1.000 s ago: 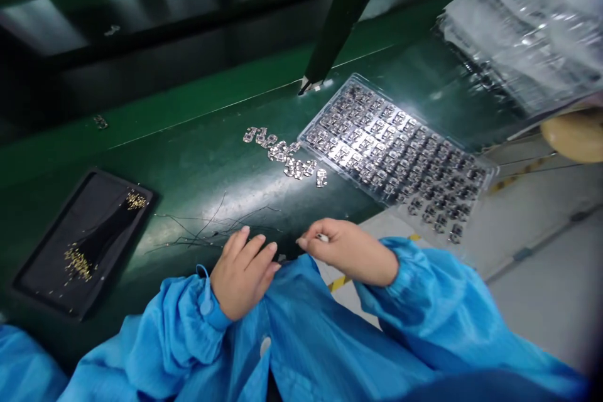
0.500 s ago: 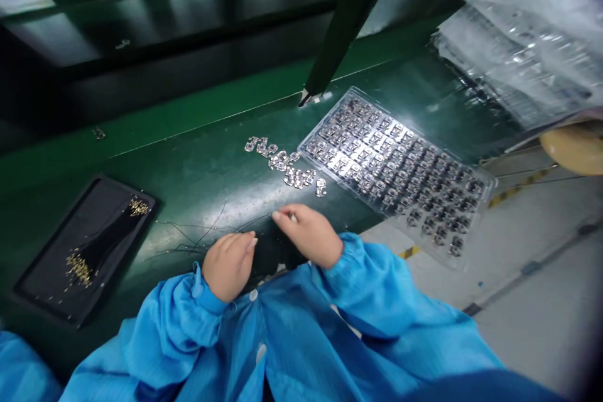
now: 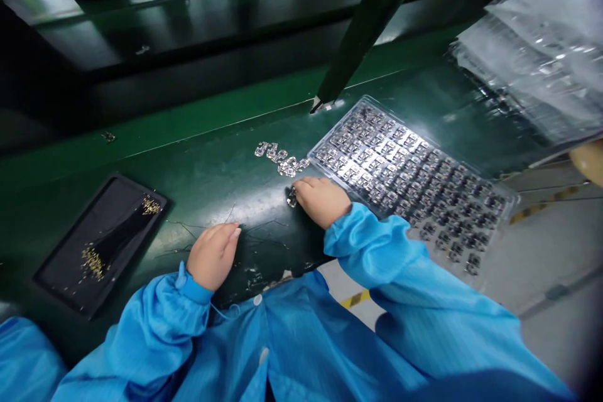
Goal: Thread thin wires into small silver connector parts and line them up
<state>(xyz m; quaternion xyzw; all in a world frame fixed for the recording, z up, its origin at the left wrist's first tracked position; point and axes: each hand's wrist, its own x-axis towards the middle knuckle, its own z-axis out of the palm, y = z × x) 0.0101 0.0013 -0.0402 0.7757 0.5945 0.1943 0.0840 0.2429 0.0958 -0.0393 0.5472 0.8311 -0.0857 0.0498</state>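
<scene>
The right hand (image 3: 323, 201) is curled, fingertips pressed on a metal clip (image 3: 292, 196) just left of the clear tray (image 3: 494, 226); whether the clip is pinched cannot be told. The left hand (image 3: 211, 255) is laid loosely open on thin wires (image 3: 264, 226), farther left of the tray. More clips (image 3: 280, 160) are strewn over the green worktop (image 3: 198, 163) at the tray's left corner.

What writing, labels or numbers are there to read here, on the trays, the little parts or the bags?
None can be read anywhere.
Clear tray: no print shows.
Black tray: no label.
Parts: too small to tell any marking.
Bags: glare only, no words seen.
Floor stripe: yellow and black, no letters.
</scene>
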